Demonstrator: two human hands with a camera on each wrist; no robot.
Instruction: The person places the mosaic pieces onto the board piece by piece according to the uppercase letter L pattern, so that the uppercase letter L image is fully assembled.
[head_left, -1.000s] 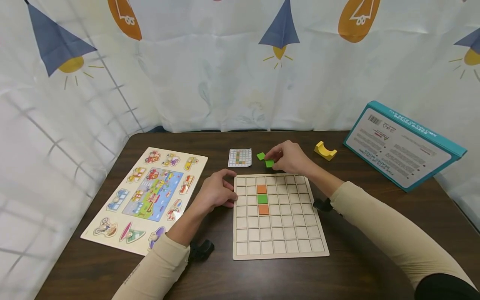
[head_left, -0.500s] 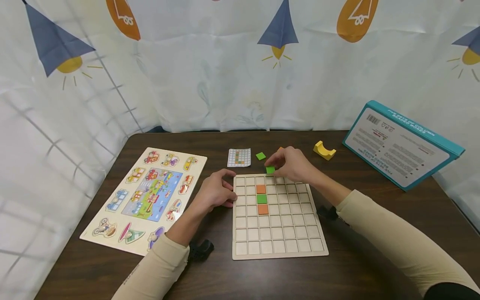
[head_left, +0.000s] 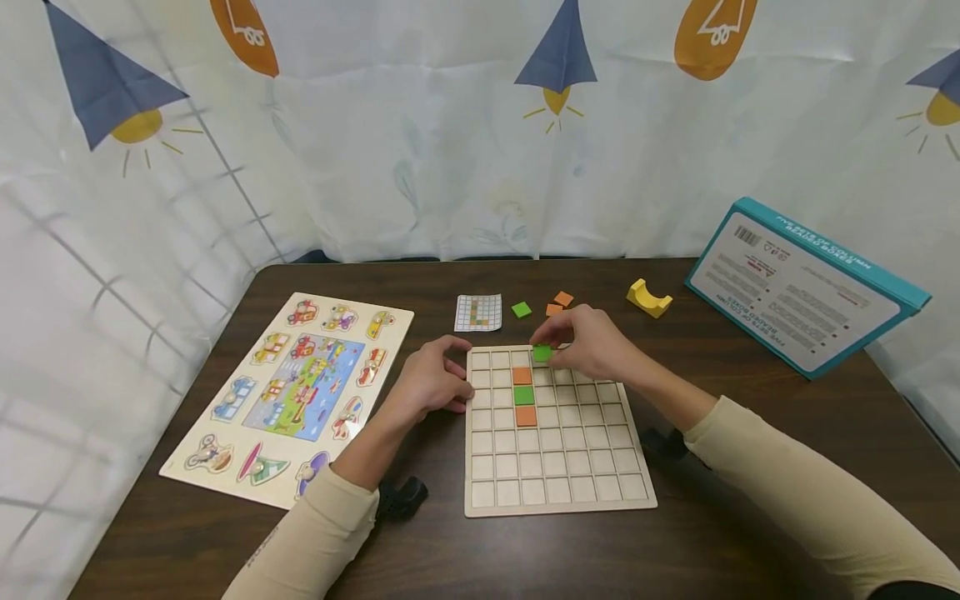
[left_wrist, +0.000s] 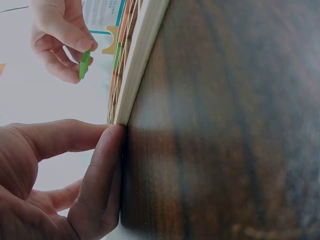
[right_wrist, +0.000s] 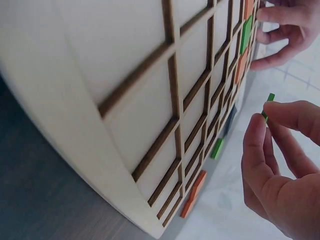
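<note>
A wooden grid board point(head_left: 558, 467) lies flat on the table, with two orange tiles point(head_left: 526, 416) and a green tile point(head_left: 522, 396) between them in one column. My left hand point(head_left: 435, 377) rests its fingertips against the board's left edge, near the far corner. Above the board's far edge, my right hand point(head_left: 588, 343) pinches another green tile point(head_left: 542, 354) between thumb and fingers. Seen from the right wrist, this tile point(right_wrist: 270, 98) is held off the board. Beyond the board lie a loose green tile point(head_left: 521, 310) and two loose orange tiles point(head_left: 563, 298).
A small pattern card point(head_left: 477, 313) lies behind the board. On the left is a picture knob puzzle point(head_left: 341, 454). A yellow curved block point(head_left: 649, 300) and a teal box point(head_left: 806, 292) stand at the back right. A curtain point(head_left: 420, 167) hangs behind the table point(head_left: 570, 558).
My right hand has carried the green tile from behind the board toward me, over its far edge, uncovering the loose orange tiles. My left hand stays at the board's edge.
</note>
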